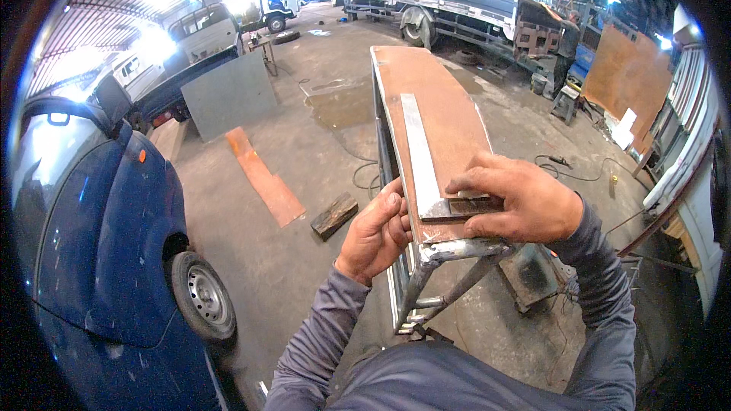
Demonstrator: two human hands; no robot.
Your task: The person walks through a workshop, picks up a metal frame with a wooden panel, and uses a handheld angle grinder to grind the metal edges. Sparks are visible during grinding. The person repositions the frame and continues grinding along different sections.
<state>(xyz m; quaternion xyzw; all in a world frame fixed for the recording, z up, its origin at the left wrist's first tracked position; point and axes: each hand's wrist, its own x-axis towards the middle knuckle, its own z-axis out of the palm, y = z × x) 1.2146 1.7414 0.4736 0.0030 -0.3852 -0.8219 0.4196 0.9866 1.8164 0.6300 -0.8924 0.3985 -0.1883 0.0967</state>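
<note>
A long rust-brown metal sheet (449, 118) lies on top of a welded metal frame (415, 289) in front of me. On its near end rests an L-shaped metal square (420, 152), its silver blade running away from me along the left side. My right hand (525, 202) grips the square's short arm, fingers on top and thumb at the near edge. My left hand (373, 232) is closed at the left edge of the sheet, thumb uppermost and the other fingers curled, their tips partly hidden.
A blue vehicle (99, 221) stands close on the left. An orange-brown strip (266, 179) and a wooden block (333, 215) lie on the floor. A grey panel (228, 95) leans farther back. Trucks (457, 7) and another person (566, 49) are at the back; a cable (582, 171) lies right.
</note>
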